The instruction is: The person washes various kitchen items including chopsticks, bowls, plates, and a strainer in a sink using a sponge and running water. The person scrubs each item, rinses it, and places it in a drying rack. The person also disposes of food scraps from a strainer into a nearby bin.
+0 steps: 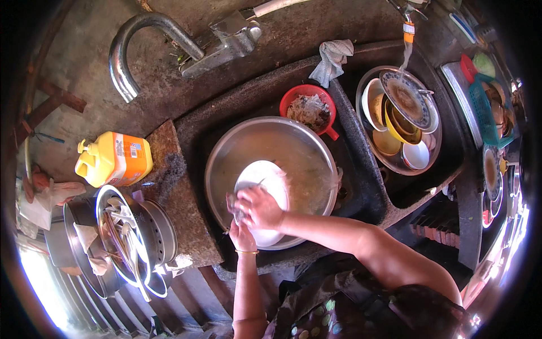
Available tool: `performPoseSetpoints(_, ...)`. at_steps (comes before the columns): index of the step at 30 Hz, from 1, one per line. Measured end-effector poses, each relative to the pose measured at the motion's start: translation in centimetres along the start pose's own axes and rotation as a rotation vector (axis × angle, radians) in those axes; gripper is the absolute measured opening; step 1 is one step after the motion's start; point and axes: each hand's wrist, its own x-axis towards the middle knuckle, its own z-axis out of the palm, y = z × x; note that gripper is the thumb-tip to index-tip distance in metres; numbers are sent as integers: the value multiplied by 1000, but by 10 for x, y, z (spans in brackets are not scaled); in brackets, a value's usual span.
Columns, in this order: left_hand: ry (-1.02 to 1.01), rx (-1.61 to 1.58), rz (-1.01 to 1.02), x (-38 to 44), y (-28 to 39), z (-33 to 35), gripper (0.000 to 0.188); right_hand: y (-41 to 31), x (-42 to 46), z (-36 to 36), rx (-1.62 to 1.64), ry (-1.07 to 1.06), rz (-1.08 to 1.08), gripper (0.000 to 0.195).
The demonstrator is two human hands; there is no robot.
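Over a wide metal basin (313,169) of cloudy water, my left hand (243,238) grips the near left edge of a white oval plate (264,173), with a bracelet at the wrist. Across the plate's left part lies my right hand (256,209), its fingers closed around a greyish cloth or scrubber (239,214); the exact kind cannot be told. The plate is tilted in the basin, its lower part partly behind my right hand and forearm. Just beyond the basin's rim sits a red plastic strainer or scoop (332,111) holding food scraps.
Water runs from a tap (408,31) onto a patterned plate (402,95) atop bowls in the right sink. A grey rag (332,59) hangs on the divider. At left stand a yellow soap jug (127,159) and a colander (159,229) of spoons and chopsticks. A curved faucet (123,55) arches beyond.
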Motion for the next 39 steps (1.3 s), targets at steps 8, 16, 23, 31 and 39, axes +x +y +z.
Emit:
performPoseSetpoints(8,37,-275,-91,-9,19,15,30,135,-20,18,78,-53,737,36)
performPoseSetpoints(16,207,-263,-247,6,-13,7,38,62,-111,39,109,188,693,25)
performPoseSetpoints(23,15,-155,-409,11,-17,-1,38,199,-57,71,336,25,1009,23)
performPoseSetpoints(31,-267,-326,-623,40,-33,9,77,75,-5,37,17,-453,219,20)
performPoseSetpoints(39,-232,-329,-803,48,-55,-12,52,69,-108,-21,-52,-463,-266,14)
